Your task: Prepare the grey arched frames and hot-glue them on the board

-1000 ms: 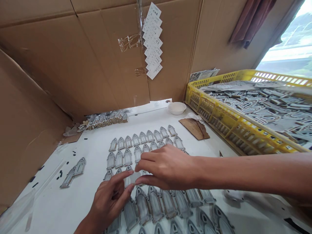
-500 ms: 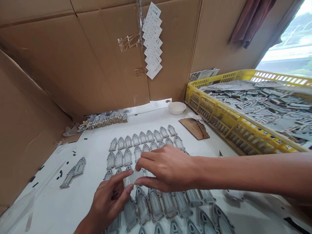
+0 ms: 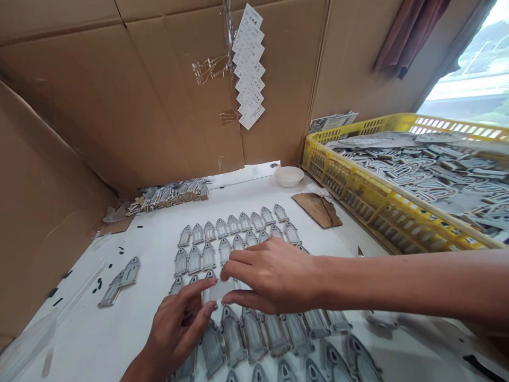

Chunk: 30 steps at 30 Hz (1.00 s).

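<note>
We pinch one pale arch piece (image 3: 220,290) between left hand (image 3: 181,326) and right hand (image 3: 270,276), just above the nearest arch row (image 3: 274,331); a slipped fingertip could scatter that row.

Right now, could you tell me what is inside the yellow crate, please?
The yellow crate holds a heap of flat grey arch-shaped pieces, with crumpled paper over its far end. Whatever lies beneath the top layer is covered.
</note>
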Available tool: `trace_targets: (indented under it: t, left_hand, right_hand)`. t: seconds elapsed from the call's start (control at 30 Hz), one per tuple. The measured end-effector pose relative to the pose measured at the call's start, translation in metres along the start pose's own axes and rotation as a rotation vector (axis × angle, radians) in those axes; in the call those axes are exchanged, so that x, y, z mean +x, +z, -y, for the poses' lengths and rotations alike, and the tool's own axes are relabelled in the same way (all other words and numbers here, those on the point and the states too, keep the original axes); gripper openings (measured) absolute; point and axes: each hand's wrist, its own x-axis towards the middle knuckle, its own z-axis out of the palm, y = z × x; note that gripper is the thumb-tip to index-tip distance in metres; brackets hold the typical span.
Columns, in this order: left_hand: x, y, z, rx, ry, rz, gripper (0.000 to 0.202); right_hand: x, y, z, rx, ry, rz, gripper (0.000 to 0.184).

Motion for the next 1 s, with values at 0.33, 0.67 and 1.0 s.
trace_targets:
  t: [0.33,0.67,1.0]
  left_hand:
    - [0.0011,0.0014,-0.0024,0.015,0.036,-0.031,0.025]
    - [0.0011,0.0012,-0.0015,-0.021,0.016,-0.032,0.027]
    - [-0.0006,-0.0004,-0.0016,-0.014,0.030,0.003,0.023]
  right_hand:
    - [0.0000,0.0006,0.0002,-0.017,0.004,0.003,0.038]
    - [0.0007,0.0012,-0.0003,-0.022,0.006,0.001,0.043]
    - [0.0009,0.0000,0.0007,-0.046,-0.007,0.035,0.040]
